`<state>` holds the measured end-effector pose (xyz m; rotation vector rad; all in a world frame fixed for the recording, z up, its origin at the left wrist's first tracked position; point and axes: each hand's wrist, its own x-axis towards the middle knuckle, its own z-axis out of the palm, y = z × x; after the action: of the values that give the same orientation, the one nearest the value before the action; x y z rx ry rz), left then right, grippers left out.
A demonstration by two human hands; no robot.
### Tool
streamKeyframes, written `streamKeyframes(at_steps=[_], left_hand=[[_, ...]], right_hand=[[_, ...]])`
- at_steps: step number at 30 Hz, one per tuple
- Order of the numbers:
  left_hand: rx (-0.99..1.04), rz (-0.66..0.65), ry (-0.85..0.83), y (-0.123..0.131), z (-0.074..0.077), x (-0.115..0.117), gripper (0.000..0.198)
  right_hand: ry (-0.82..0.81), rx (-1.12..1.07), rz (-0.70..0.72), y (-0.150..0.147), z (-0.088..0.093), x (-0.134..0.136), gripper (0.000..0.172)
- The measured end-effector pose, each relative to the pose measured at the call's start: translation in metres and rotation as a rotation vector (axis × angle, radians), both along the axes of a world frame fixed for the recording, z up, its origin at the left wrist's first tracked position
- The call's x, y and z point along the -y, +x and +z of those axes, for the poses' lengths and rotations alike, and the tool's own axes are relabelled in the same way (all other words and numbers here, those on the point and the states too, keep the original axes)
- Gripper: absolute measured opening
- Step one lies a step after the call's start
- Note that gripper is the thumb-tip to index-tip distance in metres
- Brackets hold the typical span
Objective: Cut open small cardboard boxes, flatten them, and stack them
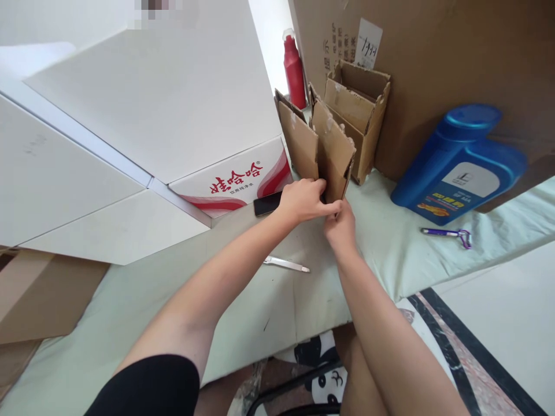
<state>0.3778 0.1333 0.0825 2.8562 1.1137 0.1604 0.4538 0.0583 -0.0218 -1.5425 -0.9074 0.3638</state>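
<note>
Both hands are at the lower end of a folded brown cardboard piece (332, 144), whose upright flaps have torn edges. My left hand (302, 199) lies against its lower front, thumb and fingers closed around the edge. My right hand (340, 224) pinches the bottom corner just beside the left fingers, partly hiding the grip. Another upright cardboard panel (300, 136) stands to the left, close to the folded piece; whether they are joined I cannot tell. Behind them is a small open cardboard box (362, 107). A black phone (267, 204) lies partly behind my left hand.
White boxes (182, 92) are stacked at the left, and a big carton (425, 52) stands behind. A red bottle (295, 72), a blue jug (459, 164), a purple pen-like item (442, 233) and a white slim tool (288, 265) are on the pale cloth-covered table (243, 323).
</note>
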Motion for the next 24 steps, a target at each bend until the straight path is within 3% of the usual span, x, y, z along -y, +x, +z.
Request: streamKeyframes(at_steps=[5, 10, 14, 19, 24], left_hand=[[-0.035, 0.051, 0.016, 0.007, -0.001, 0.001, 0.059], [0.027, 0.239, 0.020, 0.016, -0.004, -0.007, 0.041], [0.122, 0.413, -0.032, 0.022, -0.004, -0.024, 0.041], [0.197, 0.521, -0.029, 0.038, -0.005, -0.038, 0.040], [0.256, 0.561, -0.237, 0.048, -0.004, -0.043, 0.044]], right_hand=[[-0.067, -0.044, 0.066, -0.001, 0.000, -0.005, 0.051], [-0.125, -0.104, 0.095, -0.008, 0.002, -0.004, 0.058], [-0.163, -0.143, 0.114, -0.014, 0.006, -0.002, 0.060], [-0.159, -0.184, 0.117, -0.014, 0.008, 0.000, 0.055], [-0.127, -0.239, 0.114, -0.010, 0.005, -0.002, 0.050]])
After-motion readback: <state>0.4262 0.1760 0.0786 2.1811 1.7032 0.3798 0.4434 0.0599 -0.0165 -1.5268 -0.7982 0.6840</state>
